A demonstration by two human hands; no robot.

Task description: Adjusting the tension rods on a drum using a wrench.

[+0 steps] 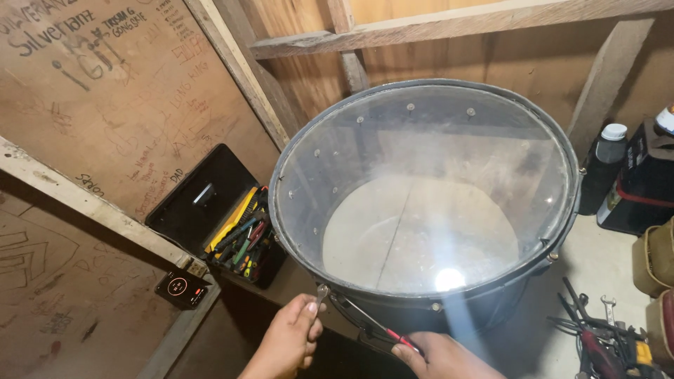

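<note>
Two hands at drum (421, 196) rim | left hand (291, 340) pinches wrench (321, 293) | right hand (442, 358) grips, seemingly, red-handled tool (393, 335)

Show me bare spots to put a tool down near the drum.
Free: pale floor between drum and bottles, down to the tool pile. Crowded: toolbox on the left; both hands, left and right, at the near rim.

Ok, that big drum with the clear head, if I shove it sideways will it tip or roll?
The drum looks wide and squat, so probably slides rather than tips. Its hollow shell suggests it is light for its size. The clear head seems thin, likely flexing if pressed.
</note>
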